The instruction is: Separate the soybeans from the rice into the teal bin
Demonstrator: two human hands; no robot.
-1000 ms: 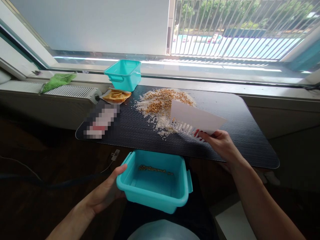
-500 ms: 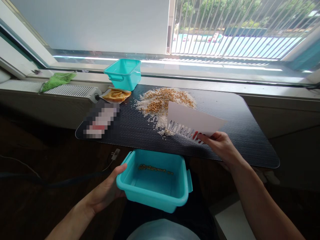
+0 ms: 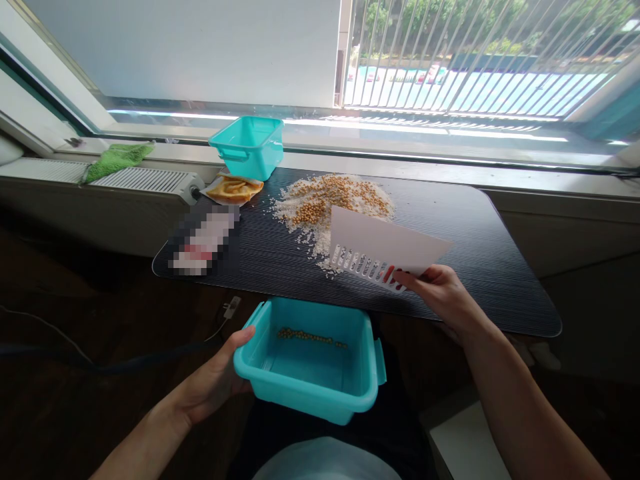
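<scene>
While the left hand (image 3: 215, 383) cups the near-left wall of a teal tub (image 3: 310, 367) held below the dark surface (image 3: 490, 267), the right hand (image 3: 440, 297) pinches a white slotted card (image 3: 383, 250) by its lower right edge, tilted, its slots touching the rice and soybean pile (image 3: 333, 200).

A white slotted card (image 3: 387, 245) leans tilted, slotted edge down, at the near fringe of a pile of rice and yellow beans (image 3: 325, 197). The teal tub (image 3: 305, 393) sits upright, below the surface (image 3: 475, 227), with a thin row of beans (image 3: 310, 337) inside.
</scene>
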